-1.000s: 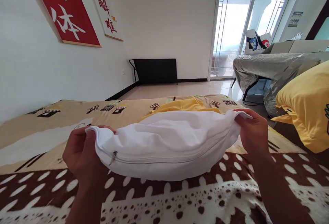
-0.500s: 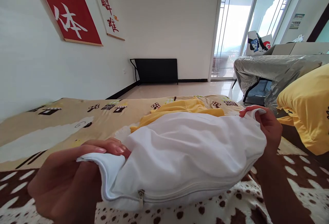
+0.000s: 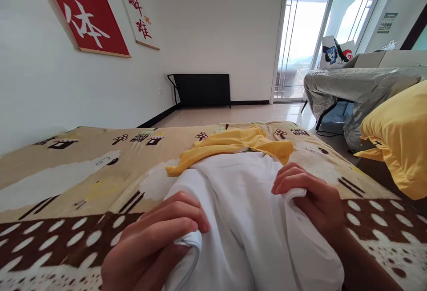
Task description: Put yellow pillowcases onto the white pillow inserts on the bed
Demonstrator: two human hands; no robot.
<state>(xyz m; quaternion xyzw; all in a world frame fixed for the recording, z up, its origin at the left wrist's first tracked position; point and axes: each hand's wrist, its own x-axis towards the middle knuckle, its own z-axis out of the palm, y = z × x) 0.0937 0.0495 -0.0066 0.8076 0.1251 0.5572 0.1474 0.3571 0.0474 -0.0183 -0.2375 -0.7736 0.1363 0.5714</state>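
A soft white pillow (image 3: 230, 220) with a piped edge lies in front of me on the bed, sagging into folds between my hands. My left hand (image 3: 156, 242) pinches its piped edge at the near left, thumb below and fingers above. On the right, my right hand (image 3: 310, 197) grips a folded bit of the opposite edge. The pillow's lower part runs out of the bottom of the view, and its zipper is not visible. Just beyond it lies a crumpled yellow cloth (image 3: 233, 140), partly covered by the pillow's far end.
The bed has a patterned fleece blanket (image 3: 100, 179). At the right edge rests a yellow pillow (image 3: 396, 135). Behind it stands a plastic-covered table (image 3: 363, 79) with boxes and a bag. A black folded panel (image 3: 203, 90) leans against the far wall.
My hands have come closer together, the right one moving left and toward me. The pillow has bunched up and tipped, taking its zipper out of sight and uncovering more yellow cloth.
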